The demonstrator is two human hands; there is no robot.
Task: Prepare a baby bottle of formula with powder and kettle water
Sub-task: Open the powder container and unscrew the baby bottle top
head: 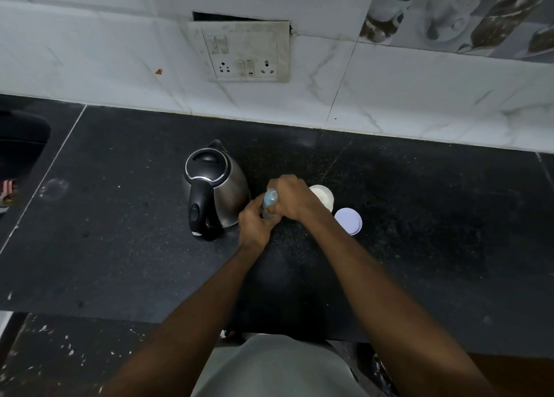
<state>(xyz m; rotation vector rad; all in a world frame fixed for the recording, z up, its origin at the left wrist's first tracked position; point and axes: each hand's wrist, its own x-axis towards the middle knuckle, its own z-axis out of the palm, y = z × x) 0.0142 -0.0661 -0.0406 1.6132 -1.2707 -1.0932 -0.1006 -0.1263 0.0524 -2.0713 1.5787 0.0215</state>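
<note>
1. Black stone makes up the counter point(120, 246), and all the things for the job sit on it near the white tiled wall point(90, 51).
2. The bottle point(269, 202) stands in the middle of the counter, just right of the kettle point(214, 186).
3. The right hand point(292, 197) is curled round the blue top of the bottle, from above.
4. The left hand point(254, 224) is wrapped round the low part of the bottle and holds it steady.
5. It looks like the hands are twisting the top, but I cannot tell if it is going on or coming off.
6. The powder jar point(323, 195) is open, just behind the right hand. White powder shows inside it.
7. The jar's lid point(348, 221) lies flat on the counter, just right of the jar.
8. The kettle has its lid shut. It stands upright with its handle toward the person.
9. I cannot see inside the bottle, so I cannot tell if powder or water is in it yet.
10. My guess: if the top is coming off, the job has just begun, and powder, water and shaking are all left.
11. If the top is going on, then only the shaking is left, and the jar lid must go back.
</note>
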